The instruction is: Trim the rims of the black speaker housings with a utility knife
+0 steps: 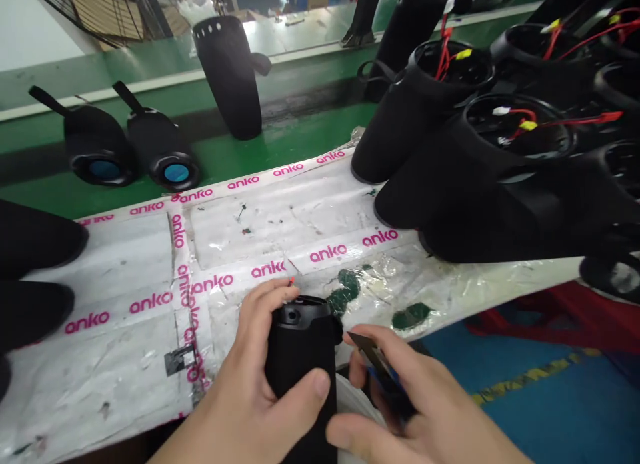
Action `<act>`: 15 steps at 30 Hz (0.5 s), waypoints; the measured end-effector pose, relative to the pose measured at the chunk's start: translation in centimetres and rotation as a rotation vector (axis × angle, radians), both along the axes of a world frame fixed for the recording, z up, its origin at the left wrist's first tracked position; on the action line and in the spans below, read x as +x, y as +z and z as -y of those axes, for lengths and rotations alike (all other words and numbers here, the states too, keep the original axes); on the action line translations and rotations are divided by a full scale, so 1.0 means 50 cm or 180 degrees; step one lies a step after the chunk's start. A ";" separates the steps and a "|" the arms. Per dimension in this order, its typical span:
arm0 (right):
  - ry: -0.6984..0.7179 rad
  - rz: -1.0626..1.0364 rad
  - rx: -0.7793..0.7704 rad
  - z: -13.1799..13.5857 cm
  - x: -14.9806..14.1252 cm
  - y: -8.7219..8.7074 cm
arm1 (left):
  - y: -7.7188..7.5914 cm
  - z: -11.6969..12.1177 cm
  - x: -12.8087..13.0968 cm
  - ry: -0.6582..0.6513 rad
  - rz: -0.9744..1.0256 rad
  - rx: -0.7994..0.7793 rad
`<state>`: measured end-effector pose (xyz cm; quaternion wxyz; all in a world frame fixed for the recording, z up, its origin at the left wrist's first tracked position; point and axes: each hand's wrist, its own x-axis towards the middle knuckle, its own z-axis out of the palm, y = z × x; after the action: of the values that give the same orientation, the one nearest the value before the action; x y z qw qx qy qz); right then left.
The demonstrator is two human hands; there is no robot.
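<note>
Head view, as seen from where I stand: one black cylindrical housing (pixel 303 354), lower centre of the frame, rim uppermost. One left hand (pixel 250 384), fingers and thumb curled round the housing. One right hand (pixel 425 391), lower right of centre, closed on a dark pointed tool (pixel 383 371), just beside the housing. Table (pixel 280 214), white-covered, pink-lettered tape. Upper right: several black cylinders (pixel 395 127), red wires (pixel 443 61) at their mouths. Left: two blue-ended black units (pixel 157 144).

Black cylinder (pixel 303 351) — rim (pixel 316 312) uppermost, dark flat tool (pixel 386 376) alongside
</note>
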<state>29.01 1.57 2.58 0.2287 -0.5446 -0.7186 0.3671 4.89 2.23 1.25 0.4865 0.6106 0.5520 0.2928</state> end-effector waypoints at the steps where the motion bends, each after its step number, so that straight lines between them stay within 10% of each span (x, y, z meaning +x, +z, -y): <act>1: -0.0155 -0.0419 -0.0508 0.002 -0.020 -0.011 | -0.006 -0.002 -0.016 -0.0077 0.0128 -0.0036; 6: -0.1062 -0.1823 -0.2294 0.014 -0.027 -0.056 | -0.047 -0.008 -0.056 -0.0304 -0.0755 0.0493; 15: -0.0874 -0.2214 -0.2795 0.011 -0.037 -0.071 | -0.020 0.051 0.028 0.0623 0.0407 0.0490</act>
<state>27.19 1.02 -0.95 0.2496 -0.5241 -0.3041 0.7553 6.29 -0.32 0.23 0.4415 0.5695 0.5527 0.4186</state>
